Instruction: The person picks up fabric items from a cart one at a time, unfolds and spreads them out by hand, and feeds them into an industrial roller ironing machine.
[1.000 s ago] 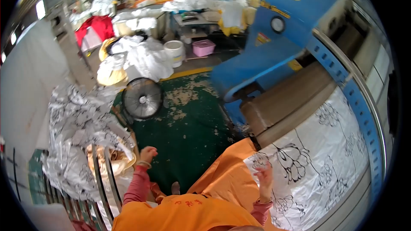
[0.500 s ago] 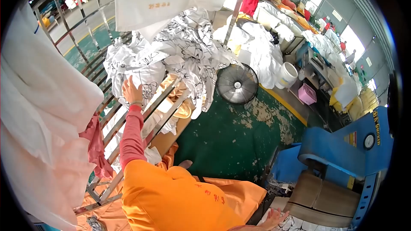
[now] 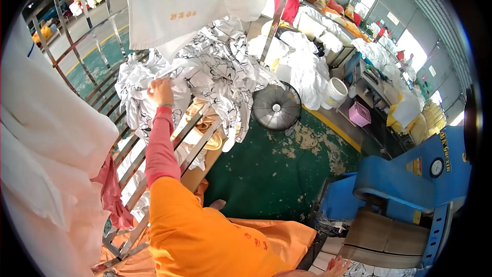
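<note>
My left hand (image 3: 161, 92) reaches out to a heap of white cloth with black line drawings (image 3: 218, 64) lying on a metal-barred cart. Its fingers are curled into a fold of that cloth. At the bottom edge of the view, my right hand (image 3: 335, 266) is partly cut off, its visible fingers stretched out. It is beside another piece of the patterned cloth (image 3: 369, 271), at the front of a blue press machine (image 3: 394, 182) with a brown padded roller. Whether the right hand touches this cloth I cannot tell.
Metal rails (image 3: 134, 166) run along my left arm, near hanging white cloth (image 3: 48, 138). A black round fan (image 3: 277, 106) stands on the green floor. Beyond are a white bucket (image 3: 335, 92), a pink basket (image 3: 360, 114) and linen piles (image 3: 307, 64).
My left hand has gone from lying spread on the patterned heap to gripping a fold, pulling the cloth up a little. The right hand has shifted slightly right. The view has turned slightly.
</note>
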`<state>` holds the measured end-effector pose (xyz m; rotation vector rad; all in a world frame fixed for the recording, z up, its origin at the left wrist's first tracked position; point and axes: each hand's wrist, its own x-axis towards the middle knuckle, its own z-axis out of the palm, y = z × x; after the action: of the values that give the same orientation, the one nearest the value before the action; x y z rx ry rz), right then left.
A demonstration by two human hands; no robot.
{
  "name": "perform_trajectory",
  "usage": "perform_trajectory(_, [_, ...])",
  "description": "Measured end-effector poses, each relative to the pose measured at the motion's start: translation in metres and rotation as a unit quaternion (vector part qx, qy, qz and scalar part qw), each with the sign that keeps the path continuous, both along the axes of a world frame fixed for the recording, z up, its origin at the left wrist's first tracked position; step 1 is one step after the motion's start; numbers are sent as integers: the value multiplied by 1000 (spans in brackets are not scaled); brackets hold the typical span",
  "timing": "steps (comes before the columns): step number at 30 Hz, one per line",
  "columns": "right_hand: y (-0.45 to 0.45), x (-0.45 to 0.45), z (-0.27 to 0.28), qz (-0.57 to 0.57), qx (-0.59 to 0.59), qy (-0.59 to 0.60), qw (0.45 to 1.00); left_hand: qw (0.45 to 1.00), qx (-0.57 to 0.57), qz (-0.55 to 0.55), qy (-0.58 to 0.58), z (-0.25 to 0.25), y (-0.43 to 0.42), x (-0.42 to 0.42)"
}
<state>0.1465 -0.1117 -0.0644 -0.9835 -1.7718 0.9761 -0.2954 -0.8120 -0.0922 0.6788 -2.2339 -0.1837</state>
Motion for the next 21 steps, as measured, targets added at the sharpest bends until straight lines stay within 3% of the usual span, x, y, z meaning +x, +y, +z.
perform_trajectory(2, [3, 7, -8, 13, -24, -1, 1000, 992, -43, -111, 34, 3, 15, -3])
perform_trajectory(4, [3, 10, -19, 35, -49, -7, 998, 939, 32, -323, 114, 18, 67, 8])
perform_trajectory(6, [6, 10, -35, 78, -79, -14, 994, 905, -12, -401, 141, 24, 123, 20])
perform_trajectory(8, [24, 10, -68, 151, -133, -21, 979, 907, 61, -417, -18, 41, 173, 42])
perform_trajectory(10, [-72, -45, 3, 113, -146, 79, 980, 904, 142, -401, -40, 39, 196, 55])
perform_trajectory(11, [-81, -54, 5, 157, -133, 75, 976, 906, 139, -394, -64, 25, 201, 46])
perform_trajectory(13, [-95, -78, 17, 238, -110, 33, 964, 914, 67, -396, 64, -13, 193, 36])
perform_trajectory(14, [-109, -89, 27, 268, -102, -4, 958, 898, 127, -396, 141, -1, 199, 46])
perform_trajectory(15, [-116, -99, 28, 304, -98, -14, 948, 897, 217, -377, 78, 12, 197, 51])
perform_trajectory(21, [-119, -118, 41, 436, -176, -9, 883, 808, 378, -444, 85, 74, 242, 112])
